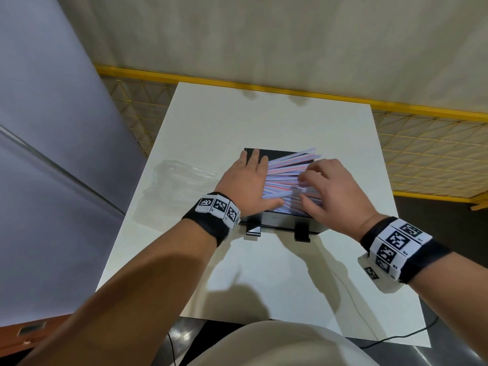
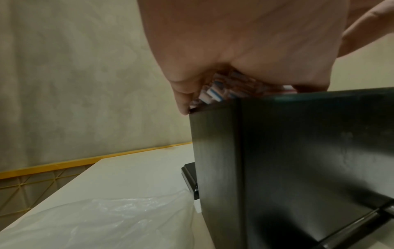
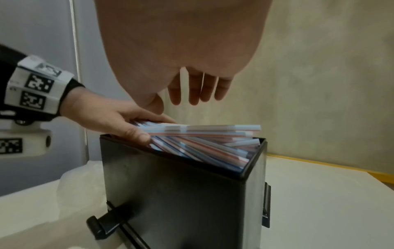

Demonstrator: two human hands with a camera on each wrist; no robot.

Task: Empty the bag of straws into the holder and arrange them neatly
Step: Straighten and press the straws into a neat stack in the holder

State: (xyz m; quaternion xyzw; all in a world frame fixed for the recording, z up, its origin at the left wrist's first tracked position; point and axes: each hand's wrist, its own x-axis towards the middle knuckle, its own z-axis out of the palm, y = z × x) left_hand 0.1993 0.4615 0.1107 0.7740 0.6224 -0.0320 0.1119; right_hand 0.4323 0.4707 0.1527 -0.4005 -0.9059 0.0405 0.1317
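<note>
Reaching over the near wall of the holder (image 1: 280,223), both hands work on the straws (image 1: 285,175), which already lie inside the black box on the tabletop (image 1: 264,273), piled up to its rim. Nearest, the right hand (image 1: 330,191) hovers over the right half of the pile with its fingers (image 3: 194,91) loosely spread and pointing down; the head view suggests the tips touch the top straws, but whether they pinch any cannot be told, and the wrist view shows them slack and gripping nothing. Just left of those fingers, the left hand (image 1: 248,180) lies flat with straight fingers (image 1: 254,157) reaching to the far rim, thumb (image 3: 136,133) and palm pressed against the left ends of the straws. The straws run left to right between the two hands, but not squarely: under the fingers they fan out, and the topmost ones slant so their right ends rise past the far right corner of the holder, beyond the right fingertips. That is the relation the next move likely turns on: the stray ends lie on the right hand's side, so it seems better placed to push them down and leftward against the braced left palm. Beyond the left fingers, farther left on the tabletop, the clear bag (image 1: 182,173) lies flattened and looks empty.
</note>
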